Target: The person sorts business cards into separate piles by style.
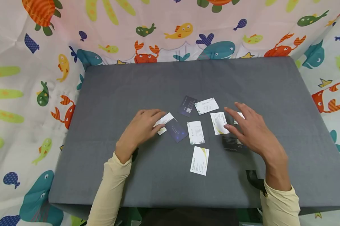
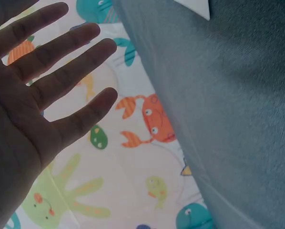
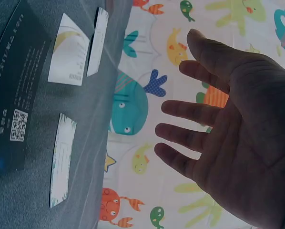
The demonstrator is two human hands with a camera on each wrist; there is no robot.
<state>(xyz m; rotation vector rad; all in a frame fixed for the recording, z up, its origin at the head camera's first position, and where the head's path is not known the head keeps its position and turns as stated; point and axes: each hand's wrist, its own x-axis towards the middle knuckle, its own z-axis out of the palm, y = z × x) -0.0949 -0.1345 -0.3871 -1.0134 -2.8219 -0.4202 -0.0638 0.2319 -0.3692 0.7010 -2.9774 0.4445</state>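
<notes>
My left hand (image 1: 143, 127) is over the left end of a loose spread of business cards, its fingertips overlapping a white card (image 1: 164, 119) in the head view. Beside that card lies a dark purple card (image 1: 177, 131). In the left wrist view the fingers are extended and spread, with nothing between them. My right hand (image 1: 251, 131) hovers at the right end, fingers apart and holding nothing. Near its thumb lies a white card with a gold curve (image 1: 218, 123). A black card (image 3: 18, 95) with a QR code lies beneath; the hand partly hides another white card (image 1: 239, 117).
Between the hands lies a leaf-patterned white card (image 1: 196, 132). Farther back are a dark card (image 1: 187, 105) and another leafy white one (image 1: 207, 106). Closer to the front is a gold-curved white card (image 1: 199, 160). Grey cloth covers the table (image 1: 164, 182); a sea-animal curtain (image 1: 164, 18) surrounds it.
</notes>
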